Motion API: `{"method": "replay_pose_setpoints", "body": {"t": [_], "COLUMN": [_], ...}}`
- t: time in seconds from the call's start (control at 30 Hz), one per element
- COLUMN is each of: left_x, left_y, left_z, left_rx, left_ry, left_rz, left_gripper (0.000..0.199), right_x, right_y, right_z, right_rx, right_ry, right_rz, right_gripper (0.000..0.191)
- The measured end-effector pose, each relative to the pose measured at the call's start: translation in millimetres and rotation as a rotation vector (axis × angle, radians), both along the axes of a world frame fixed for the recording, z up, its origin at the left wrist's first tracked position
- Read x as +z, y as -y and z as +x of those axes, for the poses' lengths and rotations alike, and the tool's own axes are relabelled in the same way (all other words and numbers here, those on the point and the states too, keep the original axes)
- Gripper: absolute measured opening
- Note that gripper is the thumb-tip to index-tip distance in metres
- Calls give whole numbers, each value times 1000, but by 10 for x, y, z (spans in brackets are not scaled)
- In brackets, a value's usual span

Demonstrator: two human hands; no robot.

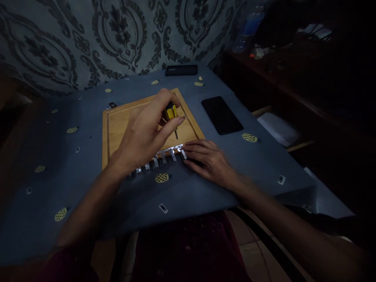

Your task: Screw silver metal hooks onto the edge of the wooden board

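My left hand is closed round the yellow and black handle of a screwdriver. The screwdriver's thin shaft points down, over the near right part of a wooden board. Along the board's near edge lies a shiny metal hook rail with several hooks hanging toward me; my left wrist hides its left part. My right hand rests at the rail's right end, its fingertips touching the metal beside the last hook. Whether the screwdriver's tip touches anything I cannot tell.
A dark smartphone lies right of the board on the blue tablecloth. At the back is a dark, flat case-like thing. A small dark object sits by the board's far left corner. A plastic bottle stands on dark furniture at right.
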State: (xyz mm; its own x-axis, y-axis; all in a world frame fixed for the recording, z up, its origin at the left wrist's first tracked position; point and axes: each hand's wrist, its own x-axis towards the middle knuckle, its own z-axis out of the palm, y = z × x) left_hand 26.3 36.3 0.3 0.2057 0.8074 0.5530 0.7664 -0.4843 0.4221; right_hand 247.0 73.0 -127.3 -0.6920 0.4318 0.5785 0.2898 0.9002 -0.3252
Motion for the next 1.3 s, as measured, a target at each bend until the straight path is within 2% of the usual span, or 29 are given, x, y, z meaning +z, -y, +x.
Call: {"method": "replay_pose_setpoints", "body": {"t": [0.2, 0.57, 0.8, 1.3], "left_x": [-4, -90, -90, -120], "left_y": [3, -3, 3, -9], "left_z": [22, 62, 84, 81], "left_rx": [17, -81, -65, -76], "left_ry": [-51, 1, -14, -12], "left_rz": [-13, -92, -142, -134], "left_gripper": [10, 12, 12, 14], "right_x": [-9, -27, -33, -34], "right_y": [-7, -8, -9, -9], "right_z": [7, 10, 14, 5], "right_rx": [1, 1, -5, 2], "right_ry": [8, -8, 10, -3], "right_rz": [-54, -10, -34, -13], "right_gripper": [20, 18, 20, 20]}}
